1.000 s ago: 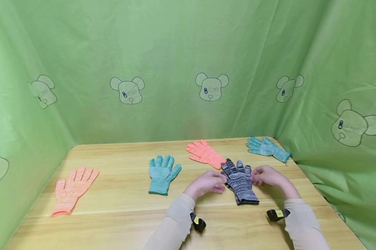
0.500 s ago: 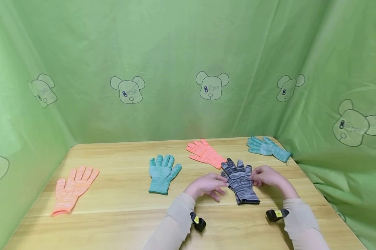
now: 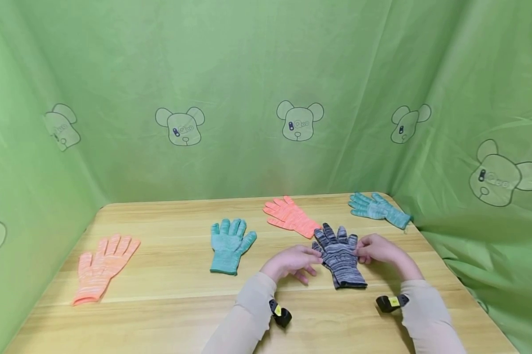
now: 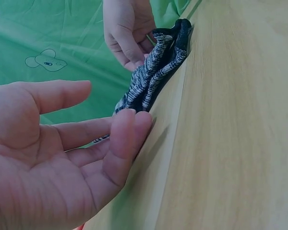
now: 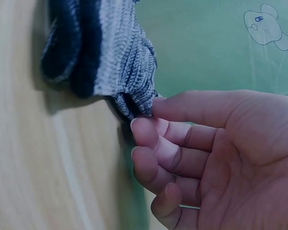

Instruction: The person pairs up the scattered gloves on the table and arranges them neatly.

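Two black-and-grey knit gloves [image 3: 342, 260] lie stacked on the table, fingers pointing away, with their layered cuffs visible in both wrist views. At their left edge is my left hand [image 3: 294, 261], its fingertips touching or very near the knit. The left wrist view shows that hand's thumb [image 4: 62, 94] held apart from its loosely bent fingers. On the other side my right hand [image 3: 378, 249] pinches the glove edge between thumb and forefinger, as the right wrist view shows [image 5: 153, 108]. Whether it pinches one layer or both is unclear.
A coral glove [image 3: 291, 216] lies just behind the grey ones. One teal glove [image 3: 230, 246] is left of my hands, another teal glove [image 3: 379, 210] at the far right corner. An orange glove [image 3: 104, 269] lies far left. Green curtains [image 3: 239, 162] surround the wooden table [image 3: 160, 324].
My left hand's lower fingers have loosened and spread downward, away from the glove's side. My right hand has stayed almost still, and the gloves have barely shifted.
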{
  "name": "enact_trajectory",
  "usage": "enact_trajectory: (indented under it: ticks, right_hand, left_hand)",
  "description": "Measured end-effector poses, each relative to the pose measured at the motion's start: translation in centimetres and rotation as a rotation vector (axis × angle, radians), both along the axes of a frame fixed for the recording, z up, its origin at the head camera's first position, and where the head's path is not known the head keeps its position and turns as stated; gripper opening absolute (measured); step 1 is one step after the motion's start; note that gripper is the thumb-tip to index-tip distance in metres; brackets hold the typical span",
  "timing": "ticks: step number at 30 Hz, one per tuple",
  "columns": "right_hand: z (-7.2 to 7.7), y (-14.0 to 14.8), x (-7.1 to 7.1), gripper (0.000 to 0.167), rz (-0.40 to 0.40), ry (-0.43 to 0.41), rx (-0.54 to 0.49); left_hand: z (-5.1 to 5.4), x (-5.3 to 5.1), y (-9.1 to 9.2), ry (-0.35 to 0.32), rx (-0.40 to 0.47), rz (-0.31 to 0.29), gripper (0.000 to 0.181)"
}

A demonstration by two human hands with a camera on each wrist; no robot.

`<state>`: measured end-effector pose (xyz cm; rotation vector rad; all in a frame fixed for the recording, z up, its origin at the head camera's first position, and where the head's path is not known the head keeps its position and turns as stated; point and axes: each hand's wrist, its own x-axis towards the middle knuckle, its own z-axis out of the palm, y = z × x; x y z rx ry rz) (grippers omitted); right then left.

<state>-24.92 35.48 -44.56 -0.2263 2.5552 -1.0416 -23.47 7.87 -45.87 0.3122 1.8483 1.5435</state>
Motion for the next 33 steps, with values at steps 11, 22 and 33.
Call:
enact_trajectory:
  ticks: [11,22,33]
  right_hand:
    - [-0.42,0.05,-0.26,0.015,-0.003,-0.004,0.012]
    - [0.32,0.70,0.12,0.021,0.003,0.002,0.024]
    - [0.50,0.00,0.37,0.026,0.031,-0.021,0.043]
  left_hand:
    - [-0.11,-0.27,-0.17,0.023,0.037,0.080,0.039]
    - [0.18,-0.50,-0.60,0.024,0.081,0.071,0.036]
    - [0.23,0.37,0.39,0.030,0.076,0.035,0.033]
